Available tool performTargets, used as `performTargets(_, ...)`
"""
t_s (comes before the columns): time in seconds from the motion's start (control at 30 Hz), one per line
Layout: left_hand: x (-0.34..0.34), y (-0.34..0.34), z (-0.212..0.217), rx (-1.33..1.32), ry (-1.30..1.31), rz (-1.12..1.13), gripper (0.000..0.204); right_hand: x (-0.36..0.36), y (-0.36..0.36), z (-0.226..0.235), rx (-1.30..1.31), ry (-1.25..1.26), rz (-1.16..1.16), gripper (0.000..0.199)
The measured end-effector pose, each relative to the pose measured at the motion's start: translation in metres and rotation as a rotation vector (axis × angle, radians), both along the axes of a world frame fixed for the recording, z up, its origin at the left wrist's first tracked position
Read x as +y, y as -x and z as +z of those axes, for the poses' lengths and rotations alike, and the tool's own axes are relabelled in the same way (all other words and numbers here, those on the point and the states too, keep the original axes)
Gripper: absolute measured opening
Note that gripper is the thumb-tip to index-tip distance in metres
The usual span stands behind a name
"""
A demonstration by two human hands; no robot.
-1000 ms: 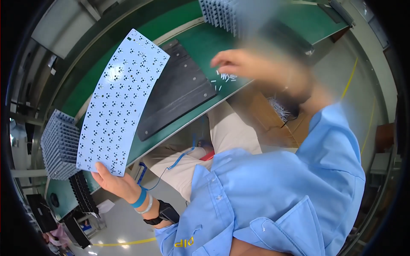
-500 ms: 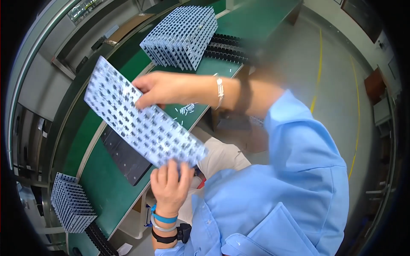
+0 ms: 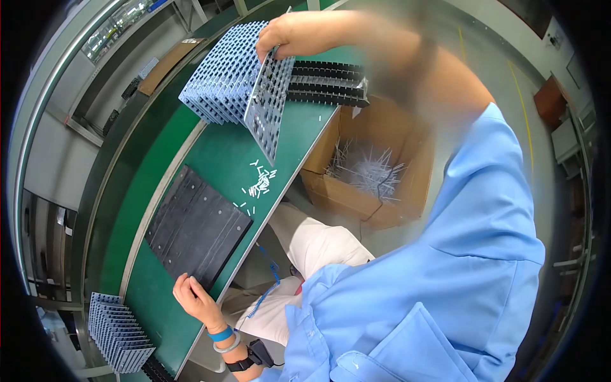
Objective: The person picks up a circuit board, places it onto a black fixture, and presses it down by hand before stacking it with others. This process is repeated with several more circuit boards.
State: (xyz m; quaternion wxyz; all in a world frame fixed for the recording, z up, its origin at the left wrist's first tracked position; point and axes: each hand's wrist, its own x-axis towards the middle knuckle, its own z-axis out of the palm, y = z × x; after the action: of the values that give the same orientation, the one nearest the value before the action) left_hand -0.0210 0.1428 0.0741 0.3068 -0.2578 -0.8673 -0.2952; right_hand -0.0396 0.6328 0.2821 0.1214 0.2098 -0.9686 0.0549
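Note:
High up in the view, my right hand [image 3: 280, 37] pinches the upper edge of a light grey-blue panel dotted with dark square spots [image 3: 268, 105]. That panel hangs upright and tilted, beside a row of similar panels [image 3: 216, 73] standing on edge in a black slotted rack [image 3: 328, 81]. Whether it touches the row or the rack I cannot tell. My left hand [image 3: 196, 299] is empty, with its fingers stretched out at the near corner of a flat black plate [image 3: 197, 229]. A blue band and a black strap circle the left wrist.
Small white pieces [image 3: 259, 186] lie scattered on the green table [image 3: 219, 149] beside the plate. A second row of panels [image 3: 119, 334] stands at the near left. Below the table's right edge is a cardboard box [image 3: 340, 194] holding thin clear strips. A blue coiled cord [image 3: 264, 291] hangs near my legs.
My right hand has carried the panel away from me to the far row and turned it upright. The left hand has let go of it and moved left, and the black plate is uncovered.

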Motion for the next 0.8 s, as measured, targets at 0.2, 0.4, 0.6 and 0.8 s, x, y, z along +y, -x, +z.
performTargets(0.2,-0.005,0.004,-0.012,-0.084,-0.132,0.112,0.011,0.042,0.052,-0.043,-0.051,-0.018,-0.142,0.027)
performTargets(0.4,-0.005,0.004,-0.012,-0.083,-0.071,0.114,0.011,0.058,0.078,-0.065,-0.073,-0.083,-0.162,0.025)
performTargets(0.6,-0.002,0.006,-0.010,-0.071,-0.054,0.114,0.010,0.068,0.089,-0.081,0.000,-0.119,-0.105,0.024)
performTargets(0.8,0.001,0.003,-0.007,-0.072,-0.033,0.114,0.009,0.069,0.093,-0.084,-0.019,-0.130,-0.105,0.023)
